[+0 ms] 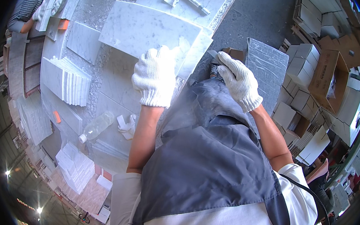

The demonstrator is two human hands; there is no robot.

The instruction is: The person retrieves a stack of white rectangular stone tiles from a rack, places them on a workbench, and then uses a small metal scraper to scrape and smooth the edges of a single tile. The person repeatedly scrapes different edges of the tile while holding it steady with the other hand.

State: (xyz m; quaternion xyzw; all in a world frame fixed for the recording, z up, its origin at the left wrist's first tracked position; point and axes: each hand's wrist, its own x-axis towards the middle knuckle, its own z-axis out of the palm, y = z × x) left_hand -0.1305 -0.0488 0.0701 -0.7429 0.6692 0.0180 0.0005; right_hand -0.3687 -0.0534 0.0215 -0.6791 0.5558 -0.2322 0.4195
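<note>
A pale grey-veined marble slab (pixel 146 25) lies in front of me, raised on other stone pieces. Over its near edge is my left hand (pixel 154 78), in a white knit glove with the fingers curled closed. Beside those fingers the slab has a bright whitish patch (pixel 185 45); whatever the fingers may hold is hidden. My right hand (pixel 239 81), gloved the same way, is beyond the table's right edge with its fingers pressed together. A dark labelled cylinder (pixel 214 70) is right by its thumb and fingertips, but the grip on it is unclear.
A metal rod-shaped tool (pixel 194 2) and a small white piece (pixel 171 1) lie beyond the slab. At left are a row of stacked tiles (pixel 67 81), a plastic bottle (pixel 97 126) and another person's gloved hand (pixel 40 11). Boxes (pixel 329 80) crowd the right, past a dark slab (pixel 266 68).
</note>
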